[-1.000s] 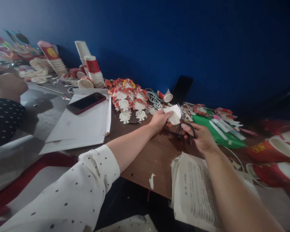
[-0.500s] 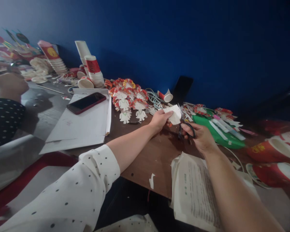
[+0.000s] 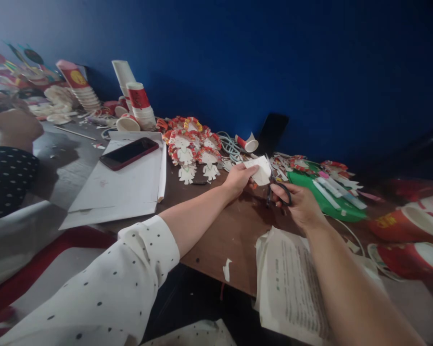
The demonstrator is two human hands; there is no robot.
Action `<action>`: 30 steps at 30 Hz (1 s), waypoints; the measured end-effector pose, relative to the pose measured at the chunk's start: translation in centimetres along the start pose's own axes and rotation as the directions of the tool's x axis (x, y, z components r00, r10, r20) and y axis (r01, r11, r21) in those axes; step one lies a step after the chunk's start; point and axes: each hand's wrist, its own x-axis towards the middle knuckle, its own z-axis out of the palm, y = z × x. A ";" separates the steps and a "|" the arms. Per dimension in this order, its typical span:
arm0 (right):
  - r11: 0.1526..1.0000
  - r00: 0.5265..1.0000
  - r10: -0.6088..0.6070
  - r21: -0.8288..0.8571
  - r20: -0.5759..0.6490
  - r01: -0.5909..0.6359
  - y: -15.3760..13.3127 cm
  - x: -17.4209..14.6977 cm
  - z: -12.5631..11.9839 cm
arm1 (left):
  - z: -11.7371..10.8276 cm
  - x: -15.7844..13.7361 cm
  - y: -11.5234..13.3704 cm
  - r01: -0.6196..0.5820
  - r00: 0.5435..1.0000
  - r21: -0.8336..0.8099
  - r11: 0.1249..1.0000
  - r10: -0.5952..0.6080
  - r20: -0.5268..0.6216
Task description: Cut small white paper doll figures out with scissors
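A piece of white paper [image 3: 260,171] is pinched between the thumb and fingers of my left hand [image 3: 238,179]. My right hand [image 3: 301,203] is closed around the black handles of a pair of scissors [image 3: 286,191], whose blades stand at the paper's right edge. Just left of the paper lies a cluster of white paper figures [image 3: 210,169] with red and orange crinkled trim. Beneath my hands is the brown tabletop [image 3: 216,235], with a small paper scrap [image 3: 227,270] near its front edge.
On a white cardboard sheet [image 3: 122,192] lies a phone [image 3: 130,153]. Paper cups [image 3: 141,108] are stacked behind it. Markers [image 3: 341,190] rest on a green sheet [image 3: 303,185] at right, above a printed packet [image 3: 288,283]. Another person's hand [image 3: 14,126] is at far left.
My hands, the paper and the scissors are in nearly the same place. The other person's hand at far left has shifted slightly.
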 end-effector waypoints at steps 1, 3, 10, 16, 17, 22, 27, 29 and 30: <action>1.000 1.000 0.004 -0.001 0.001 -0.004 0.0 0.0 0.0 | 0.0 0.0 0.0 -0.001 1.000 -0.001 1.000 0.001 -0.001; 1.000 1.000 0.022 0.003 0.002 -0.022 -0.2 -0.1 0.1 | 0.1 -0.1 0.1 -0.003 1.000 -0.002 1.000 0.003 -0.005; 0.999 0.999 0.041 0.016 0.009 -0.041 -0.3 -0.2 0.1 | 0.1 -0.2 0.1 0.007 1.000 0.010 1.000 -0.007 0.003; 1.000 1.000 0.017 -0.004 0.002 -0.017 -0.4 -0.1 0.0 | 0.0 -0.1 0.0 0.000 1.000 0.019 1.000 0.000 0.010; 1.000 1.000 0.018 0.000 0.002 -0.018 -0.4 -0.1 0.1 | 0.0 -0.2 0.0 0.000 1.000 0.020 1.000 0.000 0.011; 0.999 1.000 0.021 0.030 0.010 -0.022 -0.6 -0.1 0.1 | 0.0 -0.2 0.0 -0.011 0.999 0.024 1.000 0.011 0.037; 1.000 1.000 0.010 -0.004 0.010 -0.010 -0.6 -0.2 0.0 | -0.1 0.0 -0.2 -0.013 0.999 0.035 0.999 0.011 0.036; 1.000 1.000 0.013 -0.015 0.013 -0.013 -0.6 -0.2 -0.1 | -0.1 0.1 -0.2 -0.009 0.999 0.031 0.999 0.008 0.034; 1.000 1.000 0.016 -0.018 0.014 -0.016 -0.6 -0.2 -0.1 | -0.1 0.1 -0.2 -0.007 0.999 0.028 1.000 0.006 0.033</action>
